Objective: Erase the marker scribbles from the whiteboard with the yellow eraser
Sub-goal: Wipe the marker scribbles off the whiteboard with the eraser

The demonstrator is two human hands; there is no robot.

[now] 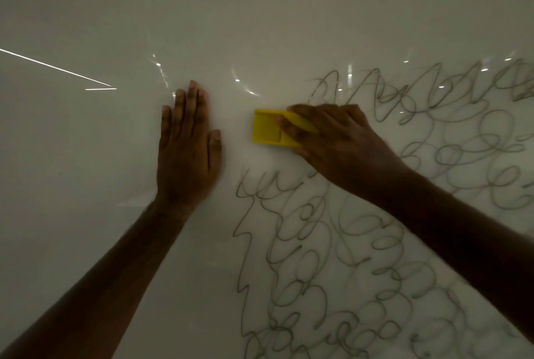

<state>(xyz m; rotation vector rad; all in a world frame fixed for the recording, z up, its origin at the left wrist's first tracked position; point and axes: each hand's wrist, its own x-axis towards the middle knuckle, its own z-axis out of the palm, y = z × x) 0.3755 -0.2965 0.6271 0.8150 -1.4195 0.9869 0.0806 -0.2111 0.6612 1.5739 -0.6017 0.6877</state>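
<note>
The whiteboard (86, 26) fills the whole frame, glossy and dimly lit, with thin bright reflections at the left edge and small glints across the middle.

The left hand (187, 153) lies flat on the board just left of center, fingers straight and close together, pointing toward the top of the frame, thumb set out to the right. It grasps nothing; its forearm runs down to the lower left corner.

The right hand (335, 139) sits just right of center and grips the yellow eraser (267, 130), fingers curled over its top and far edge, the thumb on its near side. The eraser rests against the board, its free end pointing left toward the other hand, a bare gap between them. The right forearm crosses down to the right edge of the frame.

Gray marker scribbles (318, 257) cover the lower middle and right of the frame in loops and zigzags, and more run along the upper right behind the right hand. The eraser sits at the left edge of these marks, on unmarked board.
</note>
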